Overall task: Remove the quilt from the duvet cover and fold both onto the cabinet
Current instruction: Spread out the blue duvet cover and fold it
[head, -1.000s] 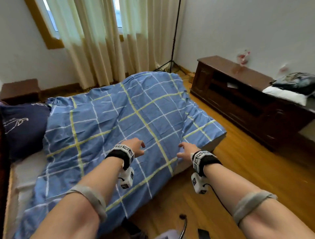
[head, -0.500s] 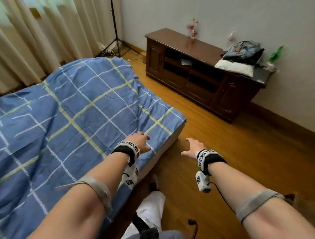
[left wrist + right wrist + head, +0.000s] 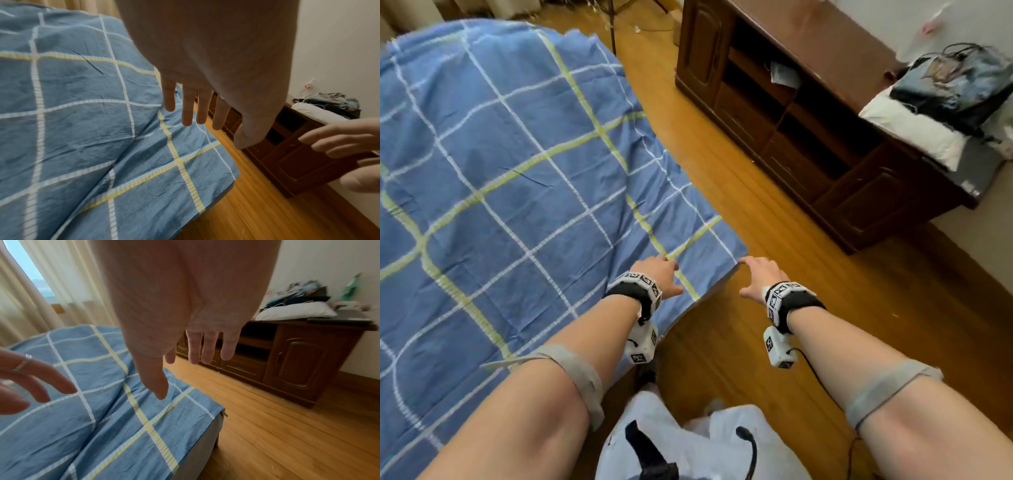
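Your wooden floor [image 3: 774, 212] runs toward two o'clock, where white walls [image 3: 308, 264] stand; cream curtains [image 3: 68, 288] cover a daylit window [image 3: 26, 267] at ten o'clock.

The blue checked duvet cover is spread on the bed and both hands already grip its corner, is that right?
Not quite. The duvet cover is spread on the bed, but neither hand grips it. Both wrist views show the left hand and the right hand with straight, spread fingers above the corner, holding nothing.

Each wrist wears a black strap [image 3: 631, 291] with white marker-printed blocks [image 3: 642, 346]. Grey bands [image 3: 887, 387] circle both forearms. A silver ring [image 3: 21, 364] sits on one left finger.
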Available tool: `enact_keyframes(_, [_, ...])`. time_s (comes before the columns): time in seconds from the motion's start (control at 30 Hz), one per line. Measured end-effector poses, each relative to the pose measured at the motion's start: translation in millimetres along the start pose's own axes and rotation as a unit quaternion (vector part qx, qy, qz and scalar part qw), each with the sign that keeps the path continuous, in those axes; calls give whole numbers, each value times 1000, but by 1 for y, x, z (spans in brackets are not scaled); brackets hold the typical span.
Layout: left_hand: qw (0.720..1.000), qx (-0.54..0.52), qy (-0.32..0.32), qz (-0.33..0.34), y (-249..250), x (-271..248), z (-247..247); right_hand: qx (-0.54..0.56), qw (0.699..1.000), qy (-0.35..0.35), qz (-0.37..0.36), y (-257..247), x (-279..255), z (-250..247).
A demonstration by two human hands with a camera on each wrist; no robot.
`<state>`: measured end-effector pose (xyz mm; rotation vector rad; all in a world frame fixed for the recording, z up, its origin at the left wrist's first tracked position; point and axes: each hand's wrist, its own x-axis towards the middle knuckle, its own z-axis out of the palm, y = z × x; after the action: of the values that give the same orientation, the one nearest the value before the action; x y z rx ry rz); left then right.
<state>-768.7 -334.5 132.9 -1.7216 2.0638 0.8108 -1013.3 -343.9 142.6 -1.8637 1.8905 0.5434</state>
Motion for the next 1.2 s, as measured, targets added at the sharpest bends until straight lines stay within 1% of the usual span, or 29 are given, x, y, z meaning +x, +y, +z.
enact_keyframes(0.07, [1000, -8, -4, -12, 5, 47, 9, -28, 999, -21, -33, 4, 60, 10])
enact_keyframes(0.13, [999, -11, -10, -36, 6, 96, 29, -56, 994, -52, -73, 7, 121, 32])
enact_keyframes(0.27, [995, -26, -19, -99, 10, 189, 94, -126, 973, -104, -161, 18, 233, 99])
enact_keyframes(0.37, [988, -62, -37, -138, 19, 246, 152, -169, 953, -130, -216, 35, 294, 153])
enact_keyframes(0.4, [985, -80, -50, -147, 22, 260, 172, -175, 949, -125, -230, 41, 308, 169])
enact_keyframes(0.47, [978, -113, -76, -159, 31, 278, 207, -172, 947, -91, -255, 49, 328, 193])
enact_keyframes(0.57, [976, -101, -66, -179, 40, 293, 231, -165, 944, -22, -285, 50, 350, 203])
enact_keyframes(0.63, [977, -65, -56, -195, 45, 299, 230, -164, 933, -35, -318, 53, 358, 198])
enact_keyframes(0.7, [979, -31, -71, -187, 53, 301, 219, -146, 925, -67, -344, 61, 358, 183])
enact_keyframes(0.73, [980, -24, -82, -179, 57, 303, 213, -128, 927, -79, -343, 65, 357, 175])
enact_keyframes(0.8, [980, -34, -92, -171, 70, 306, 199, -82, 938, -100, -321, 74, 354, 155])
enact_keyframes(0.87, [982, -45, -85, -160, 88, 312, 184, -67, 942, -116, -306, 88, 349, 139])
enact_keyframes(0.97, [986, -42, -114, -117, 130, 322, 157, -91, 941, -150, -289, 126, 345, 113])
enact_keyframes(1.07, [983, -64, -159, -71, 182, 331, 129, -107, 951, -161, -243, 179, 341, 84])
enact_keyframes(1.13, [981, -71, -173, -44, 217, 338, 114, -109, 957, -169, -210, 211, 337, 64])
enact_keyframes(1.2, [981, -72, -180, -29, 244, 340, 97, -128, 958, -168, -193, 234, 333, 43])
